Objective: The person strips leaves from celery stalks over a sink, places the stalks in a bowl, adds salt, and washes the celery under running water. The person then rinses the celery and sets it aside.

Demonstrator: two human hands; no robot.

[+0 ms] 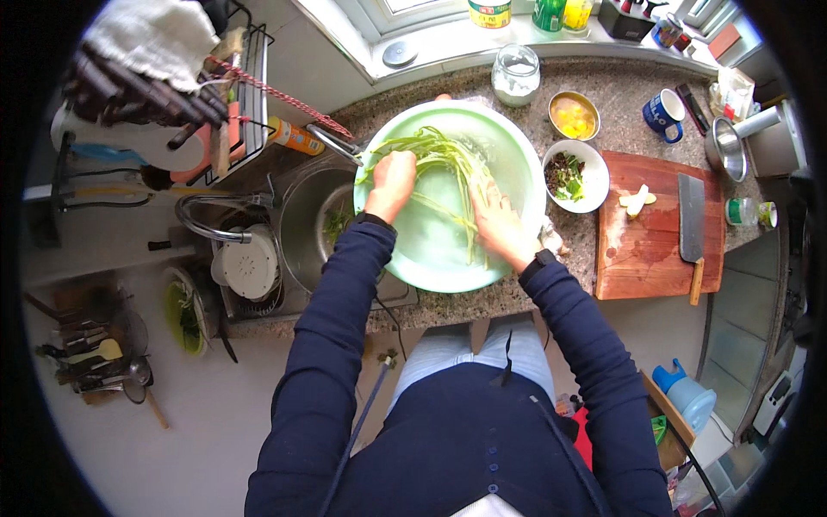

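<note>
A large pale green plastic basin (533, 161) with water in it stands on the counter, partly beside the sink. Long green leafy stalks (446, 155) curve through it. My left hand (393, 181) is closed around one end of the bunch at the basin's left side. At the right side, my right hand (501, 223) has its fingers on the lower stalks; its palm and thumb are hidden, so how firmly it holds them does not show.
Left lie a steel sink (300, 213) and a curved faucet (194, 201). To the right are a white bowl (597, 174), a metal bowl of eggs (574, 116), a glass jar (515, 74), a blue mug (665, 113), and a wooden cutting board (639, 258) bearing a cleaver (691, 216).
</note>
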